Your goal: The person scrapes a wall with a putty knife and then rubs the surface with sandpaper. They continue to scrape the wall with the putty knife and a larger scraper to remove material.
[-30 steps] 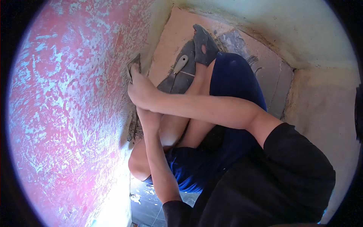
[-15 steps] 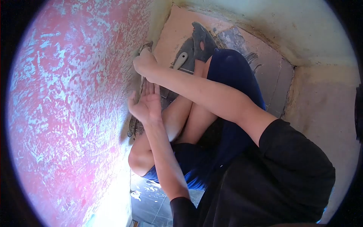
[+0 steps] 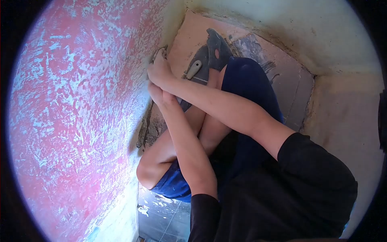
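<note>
My right hand (image 3: 160, 73) is closed, low beside the pink and white patchy wall (image 3: 88, 80). A small, thin, dark-edged piece (image 3: 163, 49) shows past its fingers against the wall; I cannot tell what it is. Just below, my left hand (image 3: 156, 92) lies against the right wrist, its fingers hidden behind it. On the floor to the right of both hands rests a pale tool handle (image 3: 194, 69) with a hole in its end.
My bare bent legs (image 3: 161, 151) and blue shorts (image 3: 252, 88) fill the middle. A dark shoe (image 3: 217, 46) stands on the patchy floor. Grey rubble (image 3: 152, 130) lies along the wall's foot. Dark tiles (image 3: 161, 215) show at the bottom, and a stained wall (image 3: 346, 117) closes the right side.
My left hand, open with its palm up before, has moved up to the right wrist, and its fingers have gone out of sight. My right hand has shifted slightly right and down.
</note>
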`<action>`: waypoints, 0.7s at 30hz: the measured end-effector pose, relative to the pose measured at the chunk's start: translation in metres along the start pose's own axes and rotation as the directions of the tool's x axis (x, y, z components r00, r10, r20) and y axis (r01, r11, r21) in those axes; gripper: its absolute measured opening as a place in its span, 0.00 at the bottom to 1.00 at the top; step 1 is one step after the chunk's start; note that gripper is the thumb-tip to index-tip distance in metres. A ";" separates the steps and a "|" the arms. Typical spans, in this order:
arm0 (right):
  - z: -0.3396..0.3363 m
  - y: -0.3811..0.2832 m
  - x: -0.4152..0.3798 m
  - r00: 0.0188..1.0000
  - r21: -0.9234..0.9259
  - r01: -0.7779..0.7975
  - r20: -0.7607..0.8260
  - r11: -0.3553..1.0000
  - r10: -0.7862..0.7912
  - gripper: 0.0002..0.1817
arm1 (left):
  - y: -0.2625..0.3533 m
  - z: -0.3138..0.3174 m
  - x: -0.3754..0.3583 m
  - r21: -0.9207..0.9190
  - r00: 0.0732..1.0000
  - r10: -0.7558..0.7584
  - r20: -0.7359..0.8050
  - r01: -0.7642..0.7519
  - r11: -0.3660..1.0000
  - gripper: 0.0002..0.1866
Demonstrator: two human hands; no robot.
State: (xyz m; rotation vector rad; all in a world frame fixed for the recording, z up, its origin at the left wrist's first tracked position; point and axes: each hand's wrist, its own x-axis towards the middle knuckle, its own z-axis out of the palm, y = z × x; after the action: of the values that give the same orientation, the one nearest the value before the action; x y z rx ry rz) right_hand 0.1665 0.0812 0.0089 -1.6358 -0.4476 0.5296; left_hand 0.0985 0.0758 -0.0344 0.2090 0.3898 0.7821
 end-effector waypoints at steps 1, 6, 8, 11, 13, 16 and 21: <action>0.002 -0.001 -0.006 1.000 0.000 0.004 -0.004 1.000 -0.004 0.38 | 0.001 -0.012 -0.009 0.463 0.980 0.178 -0.093 -0.116 0.879 0.20; 0.026 0.001 -0.070 0.769 -0.425 0.515 -0.154 0.744 -0.620 0.32 | -0.002 0.005 -0.019 0.657 0.950 0.279 -0.144 -0.119 0.744 0.20; 0.011 -0.019 -0.049 0.952 -0.157 0.273 -0.096 0.949 -0.290 0.34 | 0.006 0.025 -0.027 0.528 0.956 0.230 -0.183 -0.102 0.843 0.20; -0.007 -0.041 -0.018 0.998 0.025 -0.020 0.064 0.999 0.018 0.30 | 0.017 0.053 -0.028 0.303 0.965 0.151 -0.214 -0.082 0.949 0.20; -0.010 -0.031 -0.014 0.997 -0.040 -0.016 0.080 0.999 0.019 0.24 | 0.010 0.058 -0.029 0.373 0.946 0.180 -0.269 -0.070 0.925 0.19; -0.006 -0.027 -0.013 0.999 -0.020 -0.008 -0.036 1.000 0.007 0.22 | 0.009 0.016 0.003 0.407 0.978 0.155 -0.139 -0.086 0.909 0.17; 0.002 -0.049 -0.059 0.948 0.002 0.308 -0.080 0.951 -0.307 0.20 | 0.012 0.073 -0.071 0.474 0.921 0.348 -0.178 -0.230 0.850 0.17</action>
State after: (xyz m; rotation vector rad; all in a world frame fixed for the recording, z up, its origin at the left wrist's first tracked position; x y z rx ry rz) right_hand 0.1184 0.0554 0.0622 -1.5300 -0.6255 0.2330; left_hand 0.0754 0.0300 0.0543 0.6136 0.8010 1.0191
